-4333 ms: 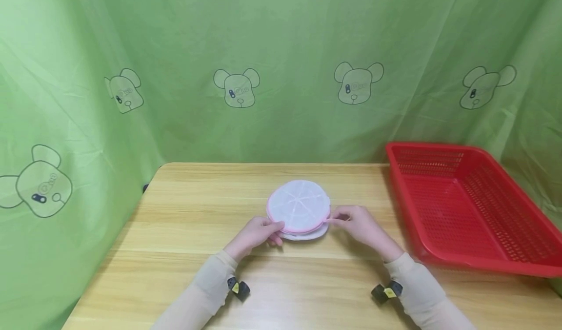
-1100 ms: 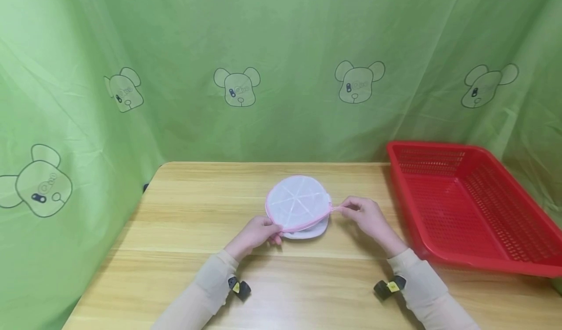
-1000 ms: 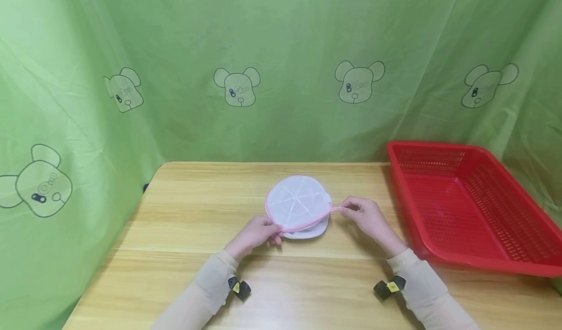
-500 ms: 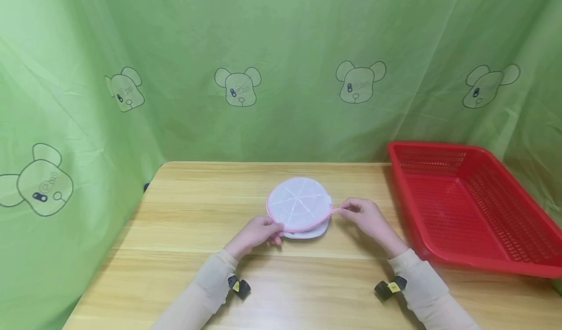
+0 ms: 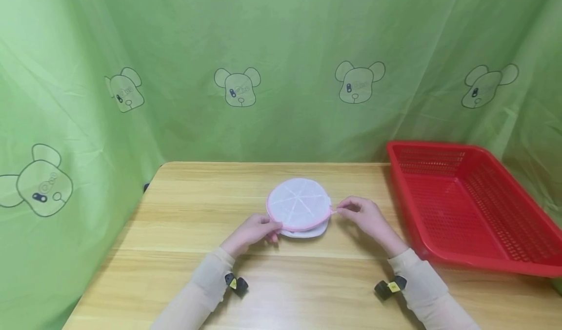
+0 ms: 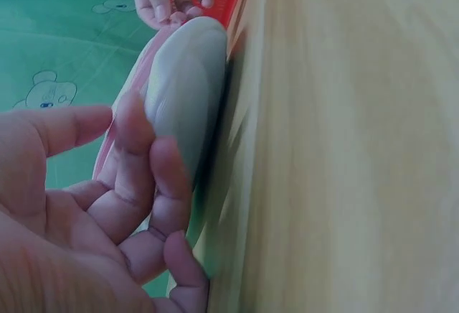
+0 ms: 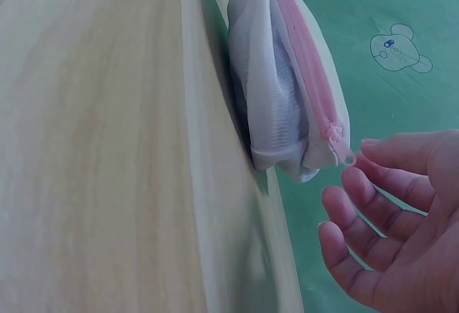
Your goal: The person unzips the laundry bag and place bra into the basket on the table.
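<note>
A round, flat mesh laundry bag [image 5: 299, 200] with a pink zipper [image 7: 313, 62] around its edge lies mid-table; white seams cross its top like spokes. At its near left rim is my left hand [image 5: 252, 232], thumb tip overlapping the pink edge in the head view. The left wrist view shows those fingers loosely bent in front of the bag, not clamped on it. To the right, my right hand [image 5: 361, 215] has thumb and forefinger right at the end of the zipper pull [image 7: 340, 145], which shows uncovered in the right wrist view. The other fingers are spread and bent.
A red plastic basket [image 5: 419, 225] with perforated walls stands on the right of the wooden table [image 5: 193, 193]. Green curtain [image 5: 290, 22] printed with bear heads closes off the back and sides. Each sleeved wrist carries a small black camera [image 5: 237, 284].
Over the last few seconds my right hand has drawn the pull up and rightward. Within the last half second its fingertips slipped off the pull, and my left hand eased slightly left, loosening at the rim.
</note>
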Motion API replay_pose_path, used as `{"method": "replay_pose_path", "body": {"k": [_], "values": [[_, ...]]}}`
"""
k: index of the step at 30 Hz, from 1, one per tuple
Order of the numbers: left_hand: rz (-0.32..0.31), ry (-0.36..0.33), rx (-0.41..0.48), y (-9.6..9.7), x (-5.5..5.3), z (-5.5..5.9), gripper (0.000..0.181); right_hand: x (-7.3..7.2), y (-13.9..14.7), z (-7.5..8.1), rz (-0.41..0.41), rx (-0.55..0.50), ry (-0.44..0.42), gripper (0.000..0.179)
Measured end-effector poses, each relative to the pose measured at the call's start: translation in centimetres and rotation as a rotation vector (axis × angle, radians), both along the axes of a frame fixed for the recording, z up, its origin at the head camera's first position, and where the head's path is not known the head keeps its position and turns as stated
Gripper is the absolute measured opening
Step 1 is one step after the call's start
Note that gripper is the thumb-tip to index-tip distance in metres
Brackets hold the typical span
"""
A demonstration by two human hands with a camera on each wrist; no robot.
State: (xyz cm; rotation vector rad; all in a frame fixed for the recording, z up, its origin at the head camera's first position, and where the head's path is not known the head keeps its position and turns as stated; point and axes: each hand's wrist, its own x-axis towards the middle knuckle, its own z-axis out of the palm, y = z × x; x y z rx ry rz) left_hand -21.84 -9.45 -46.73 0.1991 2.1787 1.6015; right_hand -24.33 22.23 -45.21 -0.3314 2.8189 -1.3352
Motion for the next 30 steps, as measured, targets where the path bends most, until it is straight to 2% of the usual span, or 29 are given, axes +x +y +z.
{"method": "replay_pose_path", "body": {"k": [5, 8, 12, 16, 23, 26, 30], "values": [[-0.033, -0.025, 0.013, -0.7, -0.2, 0.3, 0.03, 0.0, 0.0, 0.1, -0.006, -0.011, 0.015, 0.021], [-0.008, -0.05, 0.032, -1.1, -0.6, 0.3, 0.028, 0.1, 0.0, 0.2, -0.014, -0.009, 0.025, 0.022], [0.096, -0.071, 0.069, -1.5, -1.3, 0.1, 0.024, 0.2, 0.0, 0.3, -0.019, -0.009, 0.047, 0.025], [0.213, -0.064, 0.117, -1.7, -1.8, 0.0, 0.022, 0.2, -0.1, 0.4, -0.014, -0.024, 0.064, 0.03], [0.38, -0.031, 0.212, -1.4, -1.8, -0.2, 0.025, 0.3, -0.6, 0.5, 0.009, -0.082, 0.087, 0.041], [0.415, -0.009, 0.263, -1.2, -1.8, -0.6, 0.033, 0.3, -1.1, 0.6, 0.007, -0.112, 0.084, 0.047], [0.407, -0.004, 0.349, -0.9, -1.9, -1.0, 0.041, 0.2, -2.1, 1.0, -0.004, -0.158, 0.093, 0.052]]}}
